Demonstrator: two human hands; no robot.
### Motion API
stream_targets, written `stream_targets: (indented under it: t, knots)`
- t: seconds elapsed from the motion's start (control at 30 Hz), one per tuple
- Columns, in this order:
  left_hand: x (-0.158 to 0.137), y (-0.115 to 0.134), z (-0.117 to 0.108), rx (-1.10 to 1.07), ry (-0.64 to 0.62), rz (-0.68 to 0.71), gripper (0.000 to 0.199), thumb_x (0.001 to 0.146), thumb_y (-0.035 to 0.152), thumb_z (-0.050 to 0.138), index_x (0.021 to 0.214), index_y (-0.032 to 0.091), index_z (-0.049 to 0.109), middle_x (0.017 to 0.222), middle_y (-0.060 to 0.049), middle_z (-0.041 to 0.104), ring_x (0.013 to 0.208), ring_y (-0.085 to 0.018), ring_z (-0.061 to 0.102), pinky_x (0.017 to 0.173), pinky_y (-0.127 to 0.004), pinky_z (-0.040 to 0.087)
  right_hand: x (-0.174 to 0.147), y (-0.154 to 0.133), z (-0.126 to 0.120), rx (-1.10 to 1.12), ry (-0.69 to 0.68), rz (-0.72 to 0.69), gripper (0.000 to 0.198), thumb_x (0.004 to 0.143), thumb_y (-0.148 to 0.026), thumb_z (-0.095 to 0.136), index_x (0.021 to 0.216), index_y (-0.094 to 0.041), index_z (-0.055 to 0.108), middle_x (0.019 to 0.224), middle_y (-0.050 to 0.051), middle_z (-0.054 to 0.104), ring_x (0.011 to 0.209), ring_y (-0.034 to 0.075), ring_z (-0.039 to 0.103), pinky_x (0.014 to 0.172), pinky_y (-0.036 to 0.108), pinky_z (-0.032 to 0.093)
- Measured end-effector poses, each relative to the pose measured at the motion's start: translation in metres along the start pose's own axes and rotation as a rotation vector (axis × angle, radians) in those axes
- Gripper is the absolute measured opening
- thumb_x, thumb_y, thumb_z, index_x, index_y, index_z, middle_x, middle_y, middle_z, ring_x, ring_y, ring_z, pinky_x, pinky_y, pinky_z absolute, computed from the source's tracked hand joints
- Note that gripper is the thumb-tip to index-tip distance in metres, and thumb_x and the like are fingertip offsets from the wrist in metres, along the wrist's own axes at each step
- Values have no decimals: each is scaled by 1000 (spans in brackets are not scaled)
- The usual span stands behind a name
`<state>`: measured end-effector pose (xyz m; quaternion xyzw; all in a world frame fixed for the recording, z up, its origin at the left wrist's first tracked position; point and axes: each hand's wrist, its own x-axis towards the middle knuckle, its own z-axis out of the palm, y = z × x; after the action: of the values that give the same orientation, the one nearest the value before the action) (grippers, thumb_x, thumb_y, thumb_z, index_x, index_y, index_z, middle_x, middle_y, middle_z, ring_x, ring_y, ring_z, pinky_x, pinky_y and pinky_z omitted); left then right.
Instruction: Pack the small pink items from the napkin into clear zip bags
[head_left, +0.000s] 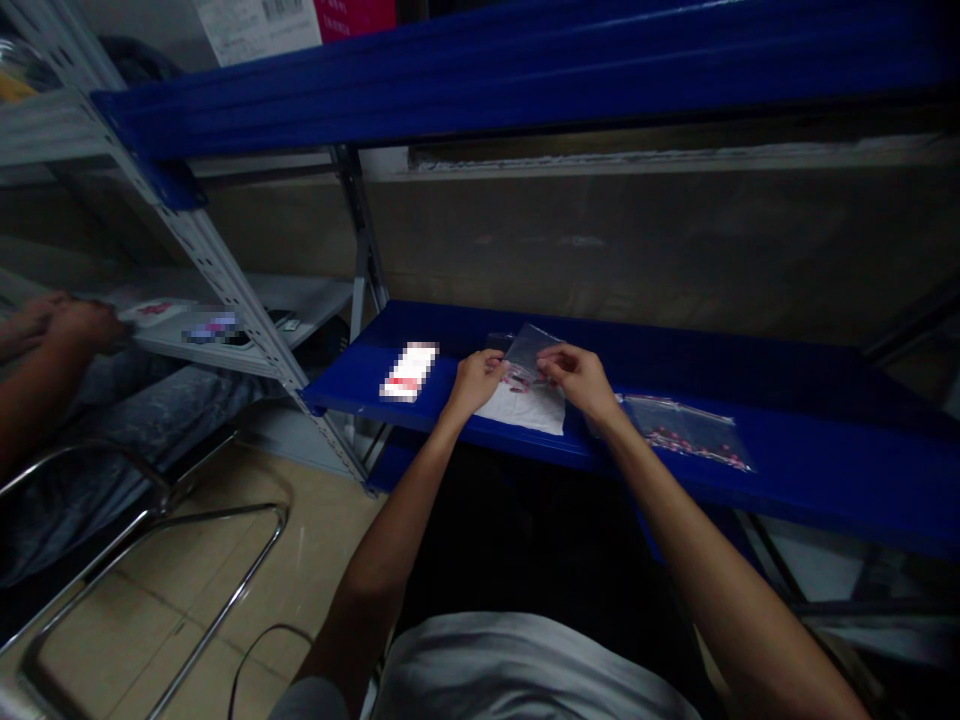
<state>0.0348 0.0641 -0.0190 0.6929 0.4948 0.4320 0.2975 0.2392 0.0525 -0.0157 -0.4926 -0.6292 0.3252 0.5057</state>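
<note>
Between my two hands a clear plastic bag (531,348) is held up at a tilt. My left hand (480,378) pinches its left side, and my right hand (574,376) grips the right side with thumb and fingers closed. Under the bag a white cloth or tissue (529,412) lies on the blue shelf, with small reddish pieces on it near my fingertips. Right of my right forearm, another clear zip bag (686,432) lies flat with several small red and pink pieces inside.
A lit, blurred-out phone (409,372) lies on the blue shelf (825,450), left of my hands. A blue beam (487,85) crosses overhead. At left, another person's hands (71,322) are near a grey shelf (307,296), with a metal chair frame (225,510) below.
</note>
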Motion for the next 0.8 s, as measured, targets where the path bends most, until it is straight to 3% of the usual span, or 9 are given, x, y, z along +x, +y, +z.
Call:
stream_targets:
  t: [0.1, 0.2, 0.3, 0.4, 0.5, 0.57, 0.67, 0.73, 0.8]
  knots:
    - [-2, 9, 12, -374, -110, -100, 31, 94, 22, 68, 123, 11, 69, 113, -15, 77, 94, -18, 74, 83, -29, 58, -12, -4, 8, 228, 108, 53, 33, 73, -46, 76, 93, -21, 67, 78, 5, 72, 74, 22, 71, 66, 32, 55]
    - [-7, 17, 22, -585, -185, -133, 28, 92, 18, 68, 119, 10, 69, 106, -13, 78, 84, -15, 73, 79, -26, 57, -23, -7, 5, 316, 84, 108, 36, 71, -47, 79, 92, -21, 66, 82, 6, 73, 78, 22, 72, 68, 32, 55]
    - [-7, 21, 22, -566, -208, -132, 21, 89, 14, 69, 109, 10, 71, 91, -8, 76, 77, -12, 70, 76, -24, 56, -29, -12, -15, 243, 83, 154, 44, 68, -49, 83, 99, -22, 66, 89, 7, 75, 83, 23, 72, 63, 29, 53]
    - [2, 28, 17, -456, -346, -70, 16, 89, 14, 67, 103, 11, 73, 85, -5, 73, 73, -10, 66, 71, -21, 54, -28, -20, -41, 156, 91, 131, 51, 67, -45, 86, 109, -22, 69, 98, 7, 77, 87, 22, 71, 64, 27, 52]
    - [17, 38, 18, -322, -461, -36, 19, 94, 19, 62, 107, 13, 74, 85, -3, 71, 67, -8, 62, 63, -19, 52, -23, -26, -61, 75, -90, 129, 43, 67, -41, 87, 102, -20, 73, 91, 6, 77, 83, 22, 70, 65, 29, 53]
    - [25, 45, 25, -278, -401, -46, 24, 97, 23, 62, 117, 15, 72, 89, -5, 72, 66, -9, 62, 60, -19, 51, -17, -26, -68, 55, -183, 159, 35, 66, -36, 87, 94, -19, 75, 84, 7, 77, 78, 22, 71, 65, 31, 56]
    - [32, 51, 43, -373, -275, -126, 46, 96, 28, 67, 139, 14, 59, 100, -11, 76, 73, -13, 69, 62, -21, 53, -1, -18, -71, 106, -83, 198, 33, 66, -27, 86, 95, -19, 72, 82, 9, 77, 74, 25, 74, 64, 35, 59]
    - [35, 50, 58, -458, -299, -206, 65, 93, 25, 72, 151, 14, 44, 104, -14, 77, 78, -15, 73, 65, -22, 56, 12, -9, -68, 131, 53, 205, 39, 68, -20, 83, 104, -18, 69, 85, 10, 78, 75, 26, 76, 65, 37, 62]
    - [42, 47, 72, -386, -318, -229, 75, 90, 17, 74, 155, 15, 36, 101, -12, 78, 78, -15, 74, 68, -23, 58, 26, 1, -64, 79, 138, 219, 54, 68, -13, 79, 119, -17, 63, 88, 9, 78, 76, 27, 76, 68, 38, 63]
